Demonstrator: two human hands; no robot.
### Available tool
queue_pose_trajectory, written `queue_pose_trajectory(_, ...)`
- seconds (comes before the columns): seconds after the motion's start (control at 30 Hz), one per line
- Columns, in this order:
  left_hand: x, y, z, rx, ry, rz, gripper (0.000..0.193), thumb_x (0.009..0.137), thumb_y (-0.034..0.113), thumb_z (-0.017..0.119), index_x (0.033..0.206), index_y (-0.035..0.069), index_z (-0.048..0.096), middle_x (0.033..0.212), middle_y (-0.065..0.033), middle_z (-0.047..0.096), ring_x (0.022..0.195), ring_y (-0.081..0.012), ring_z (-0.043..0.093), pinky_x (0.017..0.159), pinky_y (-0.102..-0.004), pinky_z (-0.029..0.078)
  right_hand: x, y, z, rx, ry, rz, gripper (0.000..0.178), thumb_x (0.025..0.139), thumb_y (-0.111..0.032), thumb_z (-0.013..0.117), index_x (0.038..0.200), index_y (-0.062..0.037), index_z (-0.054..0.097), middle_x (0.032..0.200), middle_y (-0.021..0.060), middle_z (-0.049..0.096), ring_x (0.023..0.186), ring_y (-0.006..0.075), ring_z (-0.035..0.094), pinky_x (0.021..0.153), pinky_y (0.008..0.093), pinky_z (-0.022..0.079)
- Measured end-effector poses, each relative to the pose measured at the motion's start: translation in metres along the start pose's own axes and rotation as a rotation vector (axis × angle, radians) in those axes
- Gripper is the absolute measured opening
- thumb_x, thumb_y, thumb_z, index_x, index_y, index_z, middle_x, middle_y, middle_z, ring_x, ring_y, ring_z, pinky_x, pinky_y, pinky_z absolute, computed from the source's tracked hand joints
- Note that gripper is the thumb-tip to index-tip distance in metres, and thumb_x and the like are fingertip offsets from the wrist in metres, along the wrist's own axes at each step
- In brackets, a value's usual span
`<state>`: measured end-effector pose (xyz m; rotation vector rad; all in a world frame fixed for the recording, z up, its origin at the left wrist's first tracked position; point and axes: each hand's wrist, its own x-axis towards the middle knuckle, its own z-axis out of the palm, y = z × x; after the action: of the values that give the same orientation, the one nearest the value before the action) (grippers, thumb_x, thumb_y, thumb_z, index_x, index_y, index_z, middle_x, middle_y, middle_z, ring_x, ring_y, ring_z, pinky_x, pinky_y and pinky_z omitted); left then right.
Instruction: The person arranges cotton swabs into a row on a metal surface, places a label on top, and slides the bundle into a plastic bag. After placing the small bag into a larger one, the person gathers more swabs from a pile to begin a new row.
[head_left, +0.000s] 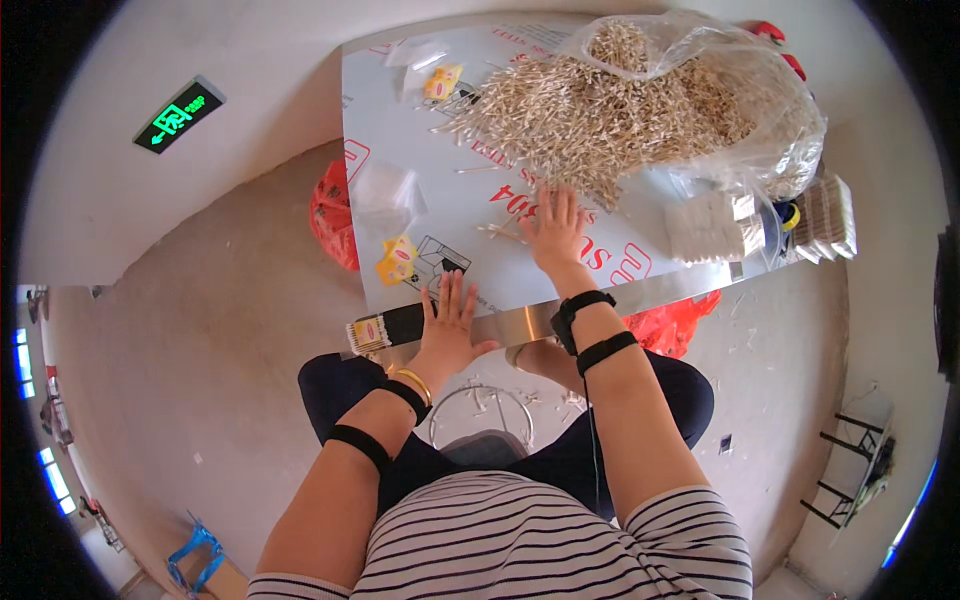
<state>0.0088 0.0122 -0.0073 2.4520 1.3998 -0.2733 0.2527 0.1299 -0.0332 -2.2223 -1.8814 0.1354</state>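
Note:
A large loose heap of cotton swabs covers the far right of the metal-topped table, partly under a clear plastic bag. My right hand lies flat at the heap's near edge, fingers stretched out. A few loose swabs lie just left of it. At the table's near edge my left hand is spread open over a black strip. Left of that hand sits a small pack of swabs with a yellow label. Neither hand holds anything I can see.
Yellow cards and clear pouches lie on the table's left side. Packed swab bundles stand at right, beside a stack of filled packs. Red bags are below the table. A stool is under me.

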Motion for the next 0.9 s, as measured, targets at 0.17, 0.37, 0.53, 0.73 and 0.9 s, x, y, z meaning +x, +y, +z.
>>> queue_pose_trajectory(0.17, -0.002, -0.001, 0.002, -0.013, 0.028, 0.003, 0.118, 0.085, 0.083, 0.049, 0.165, 0.003, 0.013, 0.171, -0.0255, -0.006, 0.158, -0.0423, -0.008, 0.12, -0.0696, -0.004, -0.03, -0.04, 0.007, 0.083, -0.031, -0.142, 0.082, 0.097, -0.046, 0.063, 0.162, -0.0117, 0.027, 0.167, 0.0231, 0.021, 0.155, 0.0424, 0.019, 0.123, 0.0576, 0.02)
queue_pose_trajectory(0.37, -0.001, -0.003, 0.008, -0.003, 0.101, 0.016, 0.121, 0.082, 0.083, 0.052, 0.165, 0.004, 0.013, 0.171, -0.0256, -0.002, 0.158, -0.0423, -0.006, 0.12, -0.0696, -0.002, -0.054, -0.034, -0.026, 0.269, -0.036, -0.24, 0.057, 0.094, -0.032, 0.068, 0.142, -0.0056, 0.054, 0.154, 0.0236, 0.041, 0.144, 0.0431, 0.038, 0.117, 0.0528, 0.034)
queue_pose_trajectory(0.53, -0.005, -0.003, 0.007, -0.036, 0.118, 0.017, 0.123, 0.081, 0.084, 0.054, 0.165, 0.004, 0.013, 0.171, -0.0248, -0.003, 0.159, -0.0416, -0.005, 0.12, -0.0702, -0.001, -0.048, 0.017, -0.068, 0.395, -0.171, -0.106, 0.033, 0.09, -0.022, 0.071, 0.12, -0.0068, 0.067, 0.125, 0.0188, 0.063, 0.12, 0.0387, 0.06, 0.099, 0.0486, 0.051)
queue_pose_trajectory(0.73, 0.025, 0.001, -0.018, -0.373, 0.364, -0.015, 0.083, 0.085, 0.04, 0.075, 0.152, 0.005, 0.039, 0.153, -0.0212, 0.04, 0.14, -0.0414, 0.039, 0.116, -0.0569, 0.03, -0.003, 0.07, -0.076, 0.156, -0.349, -0.254, 0.023, 0.088, -0.019, 0.069, 0.108, -0.0095, 0.072, 0.11, 0.0186, 0.069, 0.102, 0.0396, 0.068, 0.087, 0.0497, 0.055)
queue_pose_trajectory(0.9, 0.082, 0.0, -0.066, -0.36, 0.573, 0.114, 0.056, 0.078, 0.008, 0.076, 0.132, 0.014, 0.059, 0.129, -0.0097, 0.057, 0.12, -0.0336, 0.054, 0.105, -0.0462, 0.041, 0.035, 0.061, -0.081, 0.116, -0.366, -0.367, 0.029, 0.087, -0.019, 0.069, 0.114, -0.0102, 0.07, 0.115, 0.0166, 0.068, 0.109, 0.0378, 0.067, 0.092, 0.0491, 0.054)
